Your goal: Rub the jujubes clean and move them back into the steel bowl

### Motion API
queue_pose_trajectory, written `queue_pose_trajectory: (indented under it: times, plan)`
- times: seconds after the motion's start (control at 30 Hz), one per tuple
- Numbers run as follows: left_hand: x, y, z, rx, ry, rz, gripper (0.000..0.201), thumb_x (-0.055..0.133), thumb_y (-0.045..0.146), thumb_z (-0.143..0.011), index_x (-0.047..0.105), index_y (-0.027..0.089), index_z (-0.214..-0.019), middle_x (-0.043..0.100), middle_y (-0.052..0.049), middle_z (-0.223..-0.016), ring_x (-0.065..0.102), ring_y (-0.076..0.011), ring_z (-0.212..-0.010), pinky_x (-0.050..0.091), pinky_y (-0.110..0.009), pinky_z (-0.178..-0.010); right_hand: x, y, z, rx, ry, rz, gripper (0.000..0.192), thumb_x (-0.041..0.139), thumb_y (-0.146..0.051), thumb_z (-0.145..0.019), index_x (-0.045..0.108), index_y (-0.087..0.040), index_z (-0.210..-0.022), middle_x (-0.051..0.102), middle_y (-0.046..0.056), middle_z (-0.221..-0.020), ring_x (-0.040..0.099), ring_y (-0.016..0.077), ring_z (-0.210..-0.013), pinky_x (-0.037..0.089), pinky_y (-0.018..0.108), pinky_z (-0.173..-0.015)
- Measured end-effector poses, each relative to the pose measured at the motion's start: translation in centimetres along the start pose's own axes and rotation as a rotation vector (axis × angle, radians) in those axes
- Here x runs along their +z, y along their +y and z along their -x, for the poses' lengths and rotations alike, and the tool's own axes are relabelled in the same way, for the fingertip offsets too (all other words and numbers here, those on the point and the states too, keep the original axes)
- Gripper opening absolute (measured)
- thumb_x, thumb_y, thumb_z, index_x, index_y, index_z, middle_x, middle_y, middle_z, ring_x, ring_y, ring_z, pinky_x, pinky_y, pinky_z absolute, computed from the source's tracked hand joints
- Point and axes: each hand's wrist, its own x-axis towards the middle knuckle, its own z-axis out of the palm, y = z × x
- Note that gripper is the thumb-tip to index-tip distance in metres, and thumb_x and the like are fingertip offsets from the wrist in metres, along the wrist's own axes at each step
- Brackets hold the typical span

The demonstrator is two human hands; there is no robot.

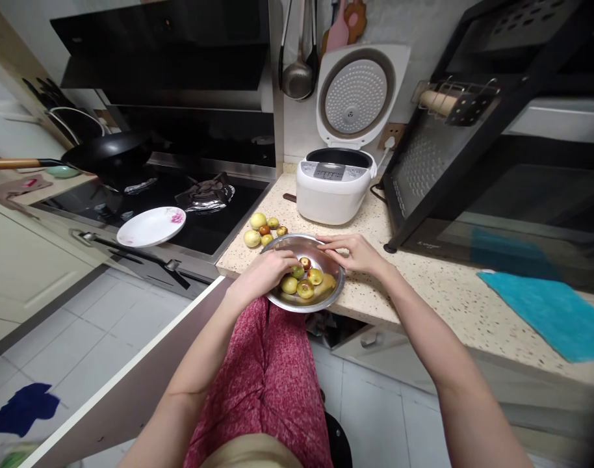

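— Where are your hands?

— Both at the steel bowl (326,294), which sits at the front edge of the table (438,292), just in front of the rice cooker (333,188). My left hand (268,270) reaches into the bowl, fingers (288,265) curled together on a greenish fruit (297,270) among the others there.

— And the right?

— My right hand (358,253) rests on the bowl's far rim, fingers (329,242) bent and close together; I cannot tell whether they pinch anything.

— Anything beside it?

— More loose fruit (264,229) lies just behind the bowl, toward the stove (180,195).
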Motion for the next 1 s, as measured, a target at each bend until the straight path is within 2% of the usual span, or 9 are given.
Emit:
queue_pose_trajectory:
  times: [0.23,0.33,0.5,0.63,0.7,0.87,1.0]
  plan:
    - [0.1,-0.2,0.0,-0.006,-0.005,0.023,0.043,0.043,0.004,-0.094,0.08,0.02,-0.11,0.079,-0.007,-0.113,0.071,-0.0243,-0.107,0.056,-0.039,-0.1,0.0,-0.1,0.0,0.001,0.002,0.014,0.032,0.067,-0.017,-0.091,0.082,-0.033,-0.114,0.073,-0.002,-0.133,0.076,0.0277,-0.117,0.063,0.049,-0.103]
    - [0.3,-0.3,0.1,-0.007,0.013,0.015,0.045,0.041,0.004,-0.095,0.078,0.021,-0.115,0.078,-0.007,-0.119,0.07,-0.0233,-0.111,0.055,-0.039,-0.102,0.0,-0.1,0.0,-0.002,0.01,0.023,0.032,0.066,-0.017,-0.092,0.082,-0.032,-0.115,0.073,-0.002,-0.133,0.075,0.0269,-0.118,0.062,0.046,-0.104]
    - [-0.4,-1.5,0.7,-0.107,0.17,-0.094,0.041,0.043,0.006,-0.099,0.074,0.021,-0.123,0.074,-0.01,-0.13,0.068,-0.0266,-0.119,0.055,-0.043,-0.103,0.1,0.2,0.1,-0.011,0.014,0.037,0.033,0.065,-0.017,-0.091,0.083,-0.032,-0.114,0.073,-0.002,-0.133,0.075,0.0283,-0.117,0.062,0.046,-0.105]
    - [-1.1,-3.6,0.9,-0.279,0.309,-0.208,0.036,0.051,0.009,-0.099,0.07,0.019,-0.129,0.07,-0.012,-0.137,0.066,-0.0309,-0.123,0.052,-0.047,-0.104,0.2,0.4,0.2,-0.016,0.022,0.033,0.033,0.064,-0.017,-0.09,0.083,-0.031,-0.114,0.073,-0.002,-0.133,0.076,0.029,-0.117,0.063,0.046,-0.103]
    - [-0.9,-4.9,0.8,-0.303,0.341,-0.218,0.034,0.055,0.012,-0.099,0.07,0.019,-0.129,0.069,-0.012,-0.139,0.064,-0.0313,-0.127,0.051,-0.046,-0.106,0.2,0.4,0.2,-0.013,0.023,0.026,0.034,0.065,-0.017,-0.089,0.084,-0.032,-0.113,0.073,-0.002,-0.132,0.076,0.0293,-0.117,0.063,0.047,-0.103]
    - [0.9,-7.7,0.5,-0.228,0.272,-0.114,0.033,0.05,0.017,-0.105,0.069,0.022,-0.131,0.069,-0.008,-0.141,0.058,-0.0253,-0.139,0.042,-0.046,-0.117,0.2,0.5,0.2,-0.022,0.019,0.038,0.034,0.063,-0.017,-0.09,0.084,-0.031,-0.113,0.073,-0.001,-0.133,0.075,0.0288,-0.119,0.062,0.046,-0.105]
    - [2.3,-8.6,0.7,-0.231,0.239,-0.083,0.036,0.046,0.017,-0.107,0.063,0.024,-0.138,0.063,-0.005,-0.151,0.048,-0.0233,-0.149,0.03,-0.05,-0.127,0.1,0.4,0.1,-0.037,0.017,0.052,0.032,0.061,-0.019,-0.092,0.084,-0.029,-0.113,0.073,0.001,-0.134,0.075,0.029,-0.119,0.062,0.045,-0.105]
